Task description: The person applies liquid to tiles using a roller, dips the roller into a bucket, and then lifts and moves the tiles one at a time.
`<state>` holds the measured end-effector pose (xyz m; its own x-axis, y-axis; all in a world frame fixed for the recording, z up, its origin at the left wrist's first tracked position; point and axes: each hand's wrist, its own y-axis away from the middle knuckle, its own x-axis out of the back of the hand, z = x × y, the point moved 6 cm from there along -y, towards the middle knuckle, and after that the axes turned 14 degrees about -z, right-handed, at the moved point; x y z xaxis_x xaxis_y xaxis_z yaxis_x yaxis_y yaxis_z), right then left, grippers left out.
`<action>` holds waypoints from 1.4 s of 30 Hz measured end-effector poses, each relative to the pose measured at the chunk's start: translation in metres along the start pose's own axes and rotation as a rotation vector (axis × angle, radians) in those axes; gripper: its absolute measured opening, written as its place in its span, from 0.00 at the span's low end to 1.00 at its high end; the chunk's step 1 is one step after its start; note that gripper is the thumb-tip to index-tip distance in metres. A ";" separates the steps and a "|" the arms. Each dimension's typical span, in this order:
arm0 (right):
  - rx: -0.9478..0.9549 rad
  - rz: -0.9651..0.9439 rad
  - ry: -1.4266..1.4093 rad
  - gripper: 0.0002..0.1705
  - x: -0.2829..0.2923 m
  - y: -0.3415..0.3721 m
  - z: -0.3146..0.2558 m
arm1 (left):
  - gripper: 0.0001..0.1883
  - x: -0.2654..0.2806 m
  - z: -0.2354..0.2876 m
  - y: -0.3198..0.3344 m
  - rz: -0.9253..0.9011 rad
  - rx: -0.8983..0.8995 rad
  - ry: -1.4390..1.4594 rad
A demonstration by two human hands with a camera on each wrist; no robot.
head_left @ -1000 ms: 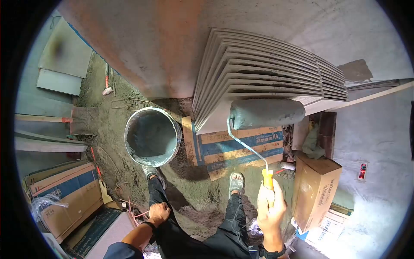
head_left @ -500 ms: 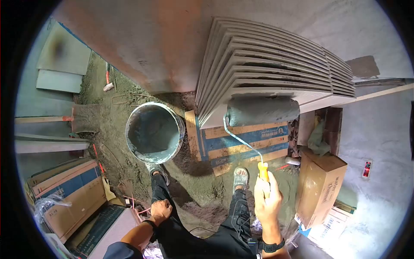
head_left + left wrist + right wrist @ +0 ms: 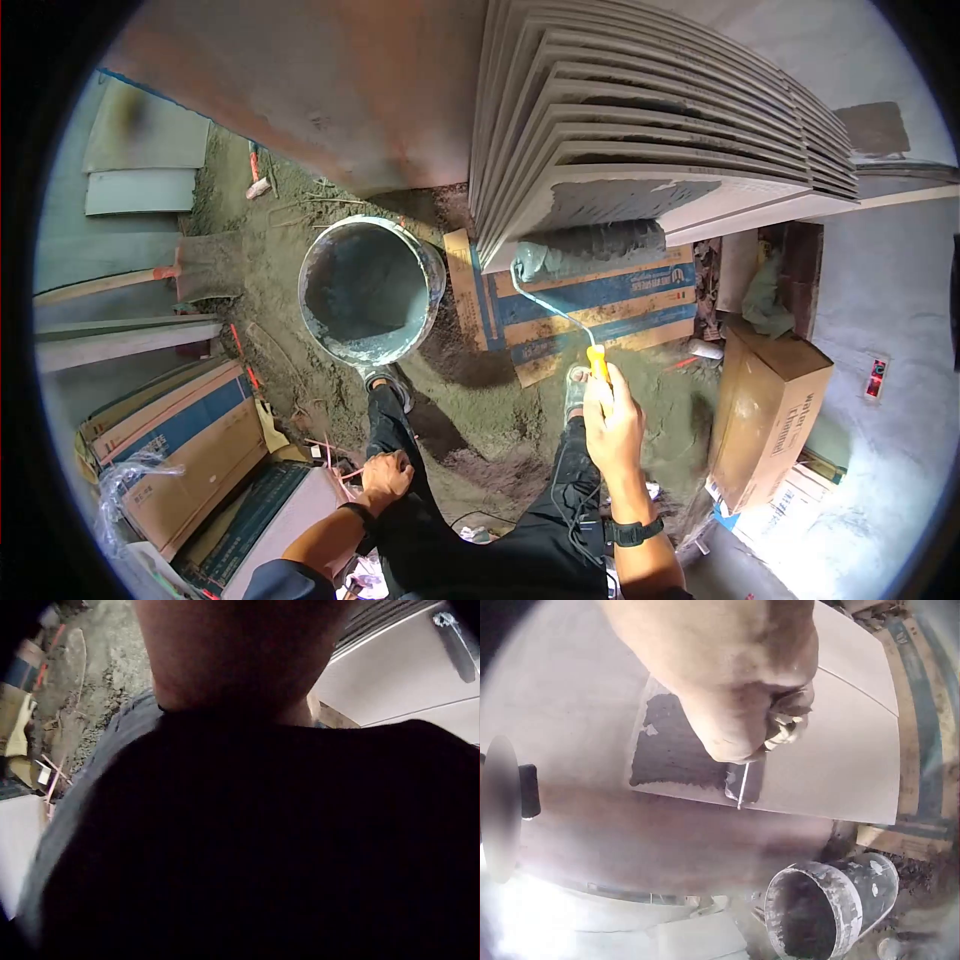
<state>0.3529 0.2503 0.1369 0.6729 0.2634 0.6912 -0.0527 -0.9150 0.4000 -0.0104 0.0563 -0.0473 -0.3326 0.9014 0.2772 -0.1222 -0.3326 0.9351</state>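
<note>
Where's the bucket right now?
In the head view, the bucket stands on the dirt floor, left of the flattened cardboard and just beyond the person's left foot.

The yellow-handled roller (image 3: 598, 250), coated grey, lies sideways near the lower-left corner of the upright, partly grey-smeared front panel (image 3: 720, 203).

The bucket (image 3: 365, 285) has a wide top; a hand could go in from above. Btwn it & the board stack (image 3: 650, 130) there's a thin gap. The roller (image 3: 620, 245) blocks the stack's low front. The brown box (image 3: 765, 415) blocks R of the right hand (image 3: 612, 430). L wrist view's v. dark, so room there's hard to tell.
</note>
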 end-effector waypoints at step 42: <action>-0.319 -0.343 0.164 0.18 -0.261 -0.162 0.228 | 0.10 0.011 -0.024 0.002 0.107 -0.064 0.097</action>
<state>0.3540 0.2601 -0.2459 0.5675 0.6008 0.5630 -0.0890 -0.6350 0.7674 -0.0370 0.0586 -0.0478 -0.4354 0.8298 0.3492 -0.1394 -0.4453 0.8845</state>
